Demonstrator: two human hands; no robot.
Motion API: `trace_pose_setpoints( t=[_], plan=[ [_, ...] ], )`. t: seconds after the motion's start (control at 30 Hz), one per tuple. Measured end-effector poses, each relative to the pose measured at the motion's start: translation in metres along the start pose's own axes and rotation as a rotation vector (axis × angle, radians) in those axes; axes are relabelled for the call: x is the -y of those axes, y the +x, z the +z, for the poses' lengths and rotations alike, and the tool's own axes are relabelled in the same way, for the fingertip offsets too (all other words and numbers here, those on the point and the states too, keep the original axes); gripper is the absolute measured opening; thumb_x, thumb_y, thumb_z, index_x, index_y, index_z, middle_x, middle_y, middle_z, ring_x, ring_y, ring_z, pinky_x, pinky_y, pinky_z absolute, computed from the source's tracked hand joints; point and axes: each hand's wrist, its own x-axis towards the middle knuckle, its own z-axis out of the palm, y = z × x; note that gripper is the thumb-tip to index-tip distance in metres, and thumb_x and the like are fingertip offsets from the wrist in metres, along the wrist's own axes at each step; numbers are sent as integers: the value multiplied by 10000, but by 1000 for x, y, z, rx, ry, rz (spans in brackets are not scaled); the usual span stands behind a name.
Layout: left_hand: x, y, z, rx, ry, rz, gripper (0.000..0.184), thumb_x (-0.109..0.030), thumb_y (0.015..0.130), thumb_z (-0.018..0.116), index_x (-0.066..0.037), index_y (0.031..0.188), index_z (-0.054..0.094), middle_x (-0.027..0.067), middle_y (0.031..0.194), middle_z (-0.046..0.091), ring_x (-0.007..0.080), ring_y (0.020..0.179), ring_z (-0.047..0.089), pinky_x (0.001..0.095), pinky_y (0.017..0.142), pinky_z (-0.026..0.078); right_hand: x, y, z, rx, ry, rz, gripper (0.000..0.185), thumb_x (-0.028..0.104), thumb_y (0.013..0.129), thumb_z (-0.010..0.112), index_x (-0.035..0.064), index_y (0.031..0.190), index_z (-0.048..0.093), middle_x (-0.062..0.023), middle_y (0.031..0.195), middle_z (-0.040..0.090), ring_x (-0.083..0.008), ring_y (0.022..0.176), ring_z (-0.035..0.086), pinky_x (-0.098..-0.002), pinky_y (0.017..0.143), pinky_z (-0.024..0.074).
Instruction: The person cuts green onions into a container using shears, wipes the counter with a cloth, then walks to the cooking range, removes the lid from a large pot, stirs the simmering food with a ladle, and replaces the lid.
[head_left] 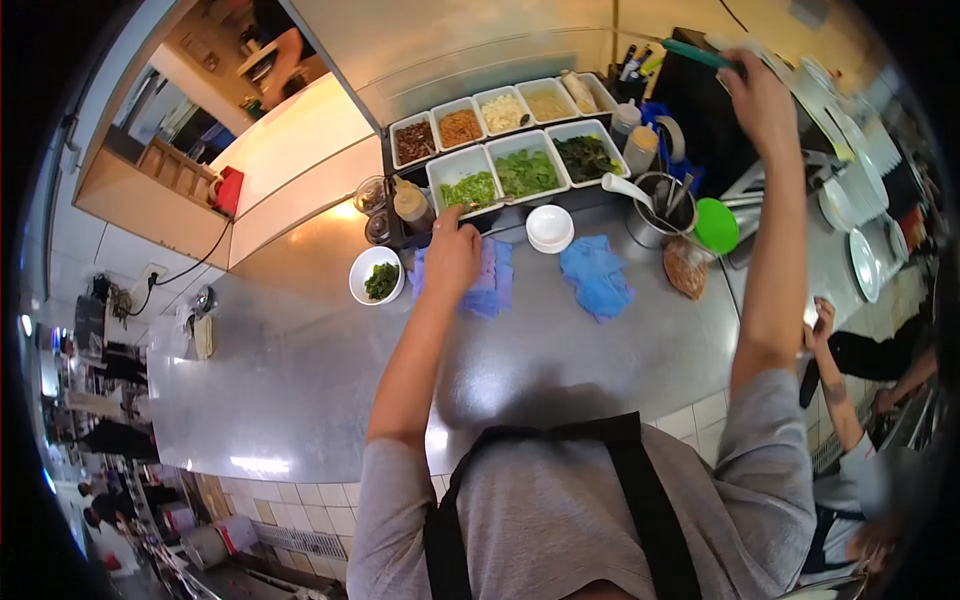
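My left hand reaches to the front of a white tub of chopped green onion, its fingers closed at what looks like a metal spoon by the rim. Raised at the far right, my right hand is closed on the green handle of a knife; its thin blade points left and is hard to make out. Left of my left hand stands a white bowl with chopped greens inside. Purple-blue cloths lie under and beside my left wrist.
Tubs of toppings line the back, with a sauce bottle at left. A small white bowl, blue cloth, utensil pot and green-lidded jar stand along the steel counter. Plates and a co-worker's arm are at right.
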Motion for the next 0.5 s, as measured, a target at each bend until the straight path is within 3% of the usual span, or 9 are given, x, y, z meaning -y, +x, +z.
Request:
trace_pose_setpoints(
  t=[0.03,0.1,0.17,0.2,0.27,0.33,0.43,0.5],
  plan=[
    [9,4,9,45,29,2,110,-99,774,591,2,785,635,197,1132,536,379,1045,517,415,887,435,10,-31,-9,-11,274,149,180,157,844,552,79,988,626,-53,840,667,-217,759,644,-436,760,485],
    [17,15,11,131,34,-6,119,-102,777,578,-1,791,641,201,1057,565,373,987,546,419,844,458,4,-98,11,-50,986,265,299,157,809,601,51,1082,541,-64,800,628,-187,684,618,-310,625,499],
    [23,21,9,220,-14,-37,131,-105,782,565,-5,801,647,204,962,594,368,911,577,430,796,476,42,-172,5,122,1385,461,370,109,773,577,39,1127,494,-81,818,601,-151,687,586,-271,650,483],
    [32,21,16,157,-22,27,144,-106,788,554,8,794,641,206,846,600,378,801,590,445,747,484,51,-205,6,347,1445,500,430,58,715,543,29,1138,466,-85,815,580,-162,678,555,-289,686,479],
    [29,25,9,141,-15,11,153,-111,793,550,14,783,637,211,844,599,384,789,590,449,741,484,83,-262,7,471,1641,714,401,22,666,499,27,1067,484,-80,774,545,-162,654,512,-308,715,469],
    [21,28,-4,81,3,8,168,-114,798,545,27,760,628,216,821,598,389,761,589,455,719,484,97,-307,12,544,1769,850,295,39,706,503,33,1000,485,-63,725,492,-165,632,488,-331,712,466],
    [23,36,-17,48,-4,29,175,-140,805,551,17,786,625,213,876,606,386,829,582,453,754,467,107,-341,7,479,1790,1007,157,124,814,517,49,946,480,-26,648,436,-145,583,460,-318,662,455],
    [15,27,-30,40,-31,59,178,-139,812,545,20,789,623,208,879,609,382,829,582,447,761,463,102,-359,7,458,1698,1012,193,206,875,502,47,984,485,-7,604,400,-127,545,430,-303,623,439]
  ],
)
